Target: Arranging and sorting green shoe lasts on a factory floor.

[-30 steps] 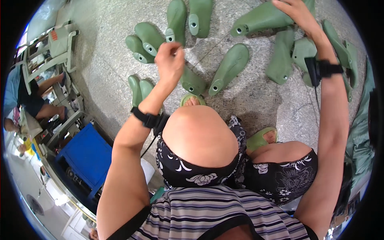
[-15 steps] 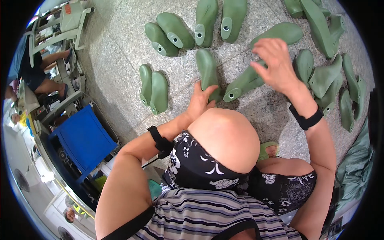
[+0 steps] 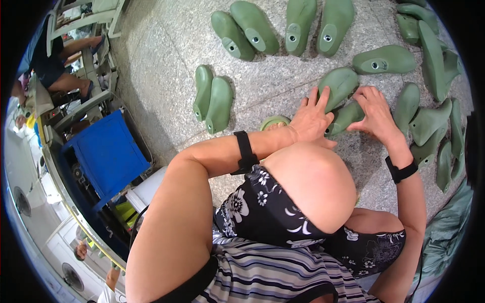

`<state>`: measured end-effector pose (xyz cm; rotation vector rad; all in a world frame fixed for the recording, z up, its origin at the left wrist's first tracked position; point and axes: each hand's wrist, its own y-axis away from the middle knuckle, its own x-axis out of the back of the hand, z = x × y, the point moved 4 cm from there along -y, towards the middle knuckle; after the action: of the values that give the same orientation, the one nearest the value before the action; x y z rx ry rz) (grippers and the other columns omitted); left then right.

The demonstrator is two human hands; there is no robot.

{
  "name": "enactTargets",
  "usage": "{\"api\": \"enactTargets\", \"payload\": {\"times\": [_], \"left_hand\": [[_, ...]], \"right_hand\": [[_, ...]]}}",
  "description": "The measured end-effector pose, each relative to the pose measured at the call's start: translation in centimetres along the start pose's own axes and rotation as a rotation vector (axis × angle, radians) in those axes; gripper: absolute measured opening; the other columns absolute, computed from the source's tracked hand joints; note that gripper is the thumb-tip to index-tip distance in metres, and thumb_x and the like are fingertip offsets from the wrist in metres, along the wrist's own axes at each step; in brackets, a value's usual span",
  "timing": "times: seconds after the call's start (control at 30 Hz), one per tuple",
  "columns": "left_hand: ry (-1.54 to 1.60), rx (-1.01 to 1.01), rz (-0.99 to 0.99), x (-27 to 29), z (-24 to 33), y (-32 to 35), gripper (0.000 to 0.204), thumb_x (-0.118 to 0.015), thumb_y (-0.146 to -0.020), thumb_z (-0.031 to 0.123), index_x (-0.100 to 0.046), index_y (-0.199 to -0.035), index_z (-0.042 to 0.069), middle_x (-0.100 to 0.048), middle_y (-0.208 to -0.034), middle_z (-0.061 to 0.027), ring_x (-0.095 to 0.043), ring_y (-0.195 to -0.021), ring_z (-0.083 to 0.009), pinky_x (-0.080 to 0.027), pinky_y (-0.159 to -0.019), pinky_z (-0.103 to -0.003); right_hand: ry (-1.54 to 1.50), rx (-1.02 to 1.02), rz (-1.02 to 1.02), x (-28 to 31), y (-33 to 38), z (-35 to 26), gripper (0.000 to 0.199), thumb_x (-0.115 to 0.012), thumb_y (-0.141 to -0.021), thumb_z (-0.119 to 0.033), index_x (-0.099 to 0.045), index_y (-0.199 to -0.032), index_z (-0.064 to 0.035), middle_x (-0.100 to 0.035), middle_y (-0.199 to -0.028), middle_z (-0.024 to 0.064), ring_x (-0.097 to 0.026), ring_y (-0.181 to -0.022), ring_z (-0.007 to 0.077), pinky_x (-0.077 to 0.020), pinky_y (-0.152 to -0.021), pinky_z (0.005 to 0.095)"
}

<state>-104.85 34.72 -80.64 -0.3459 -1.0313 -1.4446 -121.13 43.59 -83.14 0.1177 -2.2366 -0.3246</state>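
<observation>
Two green shoe lasts lie side by side on the floor just beyond my raised knee. My left hand [image 3: 309, 121] is on the heel end of the farther shoe last [image 3: 338, 86], its fingers along the near side and partly hiding it. My right hand [image 3: 378, 115] curls around the nearer shoe last [image 3: 347, 117], thumb on the near side and fingers over the far side. The two hands are close together, and the lasts lie nearly parallel, toes pointing away to the right.
Paired green shoe lasts [image 3: 255, 28] stand at the back, with another pair [image 3: 219, 103] at left. A single last [image 3: 385, 59] lies beyond my right hand; several more [image 3: 432, 118] are heaped at right. A blue panel [image 3: 107, 154] and a machine frame stand at left.
My left hand has moved right with its shoe last, which now lies against the other one. My right hand has come down from above and closed on the nearer last.
</observation>
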Motion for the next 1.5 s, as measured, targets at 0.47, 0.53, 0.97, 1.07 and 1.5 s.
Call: {"api": "enactTargets", "payload": {"times": [0.47,0.53,0.97,1.07,1.5], "left_hand": [[-0.389,0.087,-0.053,6.3,-8.7,3.9,0.037,-0.076,-0.067,0.028,-0.062,-0.084,-0.002,-0.044,-0.122,-0.0256,-0.052,-0.101,-0.0409,-0.043,-0.089,-0.047],[-0.37,0.195,-0.042,6.1,-10.5,6.9,0.038,-0.077,-0.067,0.026,-0.062,-0.084,-0.003,-0.044,-0.121,-0.0266,-0.051,-0.102,-0.0422,-0.044,-0.088,-0.049],[-0.047,0.541,0.567,12.8,-15.8,1.7,0.087,-0.075,-0.07,0.042,-0.037,-0.138,0.005,-0.035,-0.129,-0.028,-0.05,-0.111,-0.0474,-0.043,-0.096,-0.046],[0.062,0.825,0.659,12.3,-17.0,-1.6,0.085,-0.076,-0.069,0.042,-0.04,-0.136,0.004,-0.027,-0.133,-0.0346,-0.05,-0.109,-0.0503,-0.043,-0.095,-0.047],[-0.286,0.76,0.558,18.1,-28.8,4.0,0.055,-0.076,-0.073,0.032,-0.057,-0.108,-0.004,-0.046,-0.119,-0.0276,-0.054,-0.101,-0.0441,-0.046,-0.089,-0.044]], "right_hand": [[0.002,-0.262,0.354,-0.5,0.5,2.6,0.026,-0.07,-0.078,-0.015,-0.06,-0.095,0.002,-0.057,-0.098,0.0193,-0.053,-0.098,0.0356,-0.0428,-0.085,0.0443],[0.0,-0.26,0.327,-0.6,-0.1,2.2,0.025,-0.07,-0.078,-0.015,-0.059,-0.093,0.0015,-0.058,-0.097,0.0188,-0.054,-0.097,0.0354,-0.0431,-0.084,0.0445],[0.086,-0.261,0.0,-0.1,-3.6,1.9,0.031,-0.072,-0.075,-0.023,-0.059,-0.089,0.0006,-0.062,-0.094,0.0201,-0.06,-0.094,0.0381,-0.0478,-0.082,0.045],[0.057,-0.332,-0.103,-0.1,-3.8,1.8,0.033,-0.071,-0.078,-0.027,-0.063,-0.093,0.0021,-0.063,-0.097,0.0193,-0.061,-0.097,0.0359,-0.0482,-0.086,0.0434],[-0.018,-0.315,-0.062,0.5,-2.5,2.7,0.029,-0.068,-0.08,-0.028,-0.065,-0.088,0.0003,-0.065,-0.096,0.0192,-0.062,-0.095,0.0365,-0.0483,-0.084,0.0446]]}}
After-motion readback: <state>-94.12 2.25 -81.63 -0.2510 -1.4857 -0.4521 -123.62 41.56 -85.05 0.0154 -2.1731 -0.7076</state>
